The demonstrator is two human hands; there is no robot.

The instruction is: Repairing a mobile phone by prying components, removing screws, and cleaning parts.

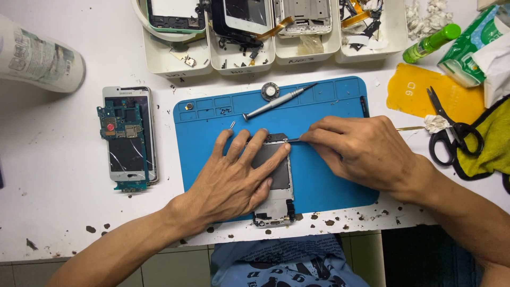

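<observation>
While left hand (234,178) pins phone frame (276,183), mat's (329,180) rt edge open.

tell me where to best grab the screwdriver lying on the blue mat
Probably the screwdriver is best pinched around the middle of its slim silver shaft, coming straight down from above. It lies flat and diagonal on the blue mat, clear of both hands, with only the small round part beside it, so fingers should close across its width.

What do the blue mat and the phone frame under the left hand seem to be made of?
Blue mat: probably silicone or soft rubber, matte, with moulded compartments along its top edge. Phone frame: looks like silver-grey metal, slightly shiny at its bare lower end; the left hand hides much of it.
</observation>
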